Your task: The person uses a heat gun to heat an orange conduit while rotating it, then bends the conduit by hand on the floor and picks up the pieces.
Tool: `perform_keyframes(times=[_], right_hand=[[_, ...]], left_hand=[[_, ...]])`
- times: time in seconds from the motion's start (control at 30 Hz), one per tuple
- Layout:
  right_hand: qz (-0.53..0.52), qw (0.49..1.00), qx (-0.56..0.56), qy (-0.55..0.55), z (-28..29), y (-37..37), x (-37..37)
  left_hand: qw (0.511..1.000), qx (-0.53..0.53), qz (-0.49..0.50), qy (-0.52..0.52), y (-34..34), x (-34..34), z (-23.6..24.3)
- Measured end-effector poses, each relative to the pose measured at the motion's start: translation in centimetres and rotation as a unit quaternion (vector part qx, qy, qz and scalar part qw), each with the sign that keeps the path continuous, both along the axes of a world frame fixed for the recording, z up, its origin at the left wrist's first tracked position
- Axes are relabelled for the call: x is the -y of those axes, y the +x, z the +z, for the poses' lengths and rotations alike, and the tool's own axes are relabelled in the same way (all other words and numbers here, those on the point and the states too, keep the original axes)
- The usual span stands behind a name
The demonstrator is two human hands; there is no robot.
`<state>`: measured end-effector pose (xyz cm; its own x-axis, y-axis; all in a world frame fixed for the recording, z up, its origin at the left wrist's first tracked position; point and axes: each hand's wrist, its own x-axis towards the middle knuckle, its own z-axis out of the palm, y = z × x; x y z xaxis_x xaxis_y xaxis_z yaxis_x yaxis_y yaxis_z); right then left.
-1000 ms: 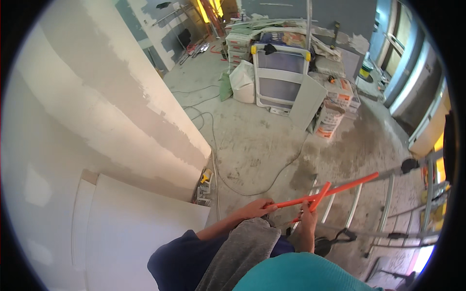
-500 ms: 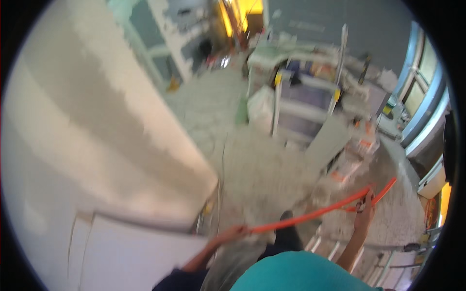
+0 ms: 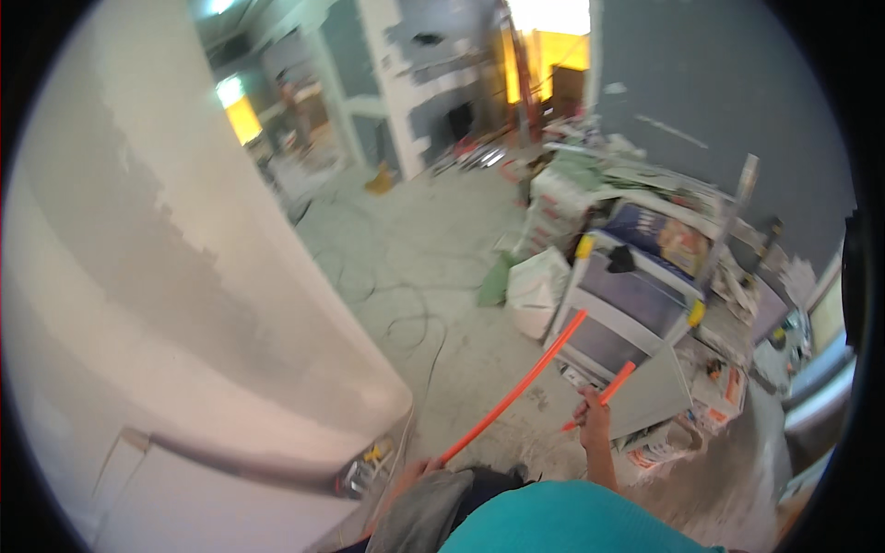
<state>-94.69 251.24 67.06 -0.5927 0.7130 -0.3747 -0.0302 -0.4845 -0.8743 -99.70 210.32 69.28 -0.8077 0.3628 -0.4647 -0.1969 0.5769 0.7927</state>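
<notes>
My left hand [image 3: 419, 473], low in the picture beside my grey clothing, is closed around the near end of a long orange tube [image 3: 512, 400]. The tube slants up and away to the right, and its far end is free in the air before the stepladder. My right hand [image 3: 595, 419] is raised to the right, its fingers wrapped round a short orange tube piece [image 3: 619, 381] that sticks up past them. A small orange tip [image 3: 569, 427] pokes out on the left of this hand; what it belongs to is hidden. The two tubes are apart.
A white-framed stepladder [image 3: 622, 318] leans by a heap of bags and boards at the right. Nearby stand a white sack [image 3: 539, 293], a grey board [image 3: 654, 396] and a bucket [image 3: 668, 442]. A black cable [image 3: 439, 346] lies on the floor. A plastered wall [image 3: 277, 304] rises left.
My right hand has moved left and farther away with the short piece. The long tube's far end has swung left and up, away from that hand. The view has turned right.
</notes>
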Motion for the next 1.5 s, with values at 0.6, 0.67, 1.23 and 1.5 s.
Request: perform_keyframes(times=[0.6, 0.67, 1.23, 1.5], right_hand=[[0.344, 0.926, -0.147, -0.046, 3.4, -40.5, 4.0], [0.343, 0.921, -0.181, -0.045, 3.0, -44.1, 2.5], [0.387, 0.883, -0.25, 0.091, 20.4, -71.5, -6.5], [0.27, 0.936, -0.219, 0.053, 13.0, -75.8, -9.5]], left_hand=[[0.942, 0.052, 0.07, 0.325, -34.5, -15.3, -2.5], [0.939, 0.07, 0.065, 0.33, -37.7, -15.4, -1.7], [0.963, -0.035, 0.209, 0.164, -37.8, -8.9, -3.6], [0.943, -0.08, 0.311, 0.091, -39.8, -12.8, 1.5]])
